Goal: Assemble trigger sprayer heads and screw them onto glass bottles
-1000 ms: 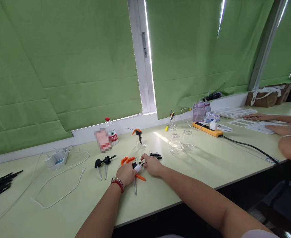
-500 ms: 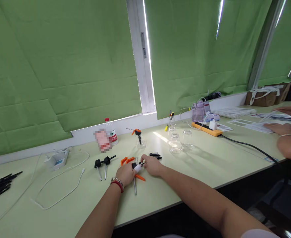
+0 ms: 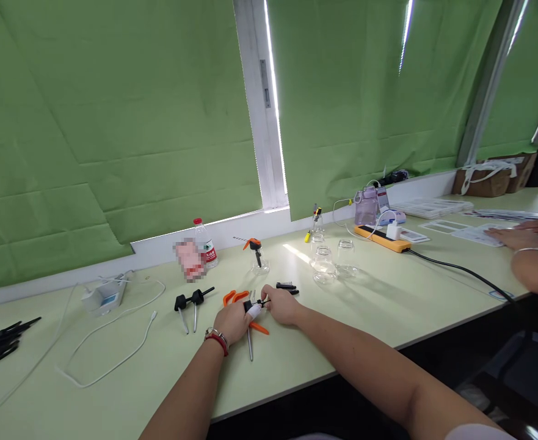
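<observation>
My left hand (image 3: pixel 234 319) is closed around a black block with a thin metal rod (image 3: pixel 250 346) pointing toward me. A small black part (image 3: pixel 263 302) sits at the fingertips of my right hand (image 3: pixel 281 305), which pinches it against the block. White wrapping covers the left thumb. Orange curved pieces (image 3: pixel 236 297) lie just beyond the left hand, and an orange strip (image 3: pixel 259 329) shows beside the rod. Behind the right hand are a black spring piece (image 3: pixel 286 285) and another dark part. Two black blocks with metal rods (image 3: pixel 190 299) rest to the left.
A glass jar (image 3: pixel 260 267) with a black and orange top stands behind my hands. Several clear glass jars (image 3: pixel 324 269) are right of it. A water bottle (image 3: pixel 206 244), white cable (image 3: pixel 113 366), black parts (image 3: pixel 3 343) and orange power strip (image 3: pixel 383 239) surround them. Another person's hands (image 3: pixel 516 237) touch papers.
My hands stay almost in place, with the right one shifted very slightly. At the right, the other person's far hand has come down onto the papers beside the near one.
</observation>
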{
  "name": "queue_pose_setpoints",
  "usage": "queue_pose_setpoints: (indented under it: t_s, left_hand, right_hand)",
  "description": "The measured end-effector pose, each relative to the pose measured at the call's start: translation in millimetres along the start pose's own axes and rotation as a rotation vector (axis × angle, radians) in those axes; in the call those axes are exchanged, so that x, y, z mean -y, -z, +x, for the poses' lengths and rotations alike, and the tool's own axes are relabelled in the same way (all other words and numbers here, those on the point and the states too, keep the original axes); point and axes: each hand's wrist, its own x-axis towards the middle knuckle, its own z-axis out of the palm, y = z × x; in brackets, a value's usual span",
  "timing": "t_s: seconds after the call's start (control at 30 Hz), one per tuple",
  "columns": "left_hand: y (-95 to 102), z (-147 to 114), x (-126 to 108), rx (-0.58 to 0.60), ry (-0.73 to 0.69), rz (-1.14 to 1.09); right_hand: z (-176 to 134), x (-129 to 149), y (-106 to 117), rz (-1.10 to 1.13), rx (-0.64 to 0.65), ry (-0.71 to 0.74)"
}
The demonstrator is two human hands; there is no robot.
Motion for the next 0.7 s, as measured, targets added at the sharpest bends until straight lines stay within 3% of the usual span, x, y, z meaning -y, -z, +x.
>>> queue_pose_setpoints:
  t_s: [0.7]
  left_hand:
    - [-1.2,2.1,0.3,0.004,-0.013,0.001]
  right_hand:
    - [0.5,-1.2,0.2,-0.005,0.002,0.009]
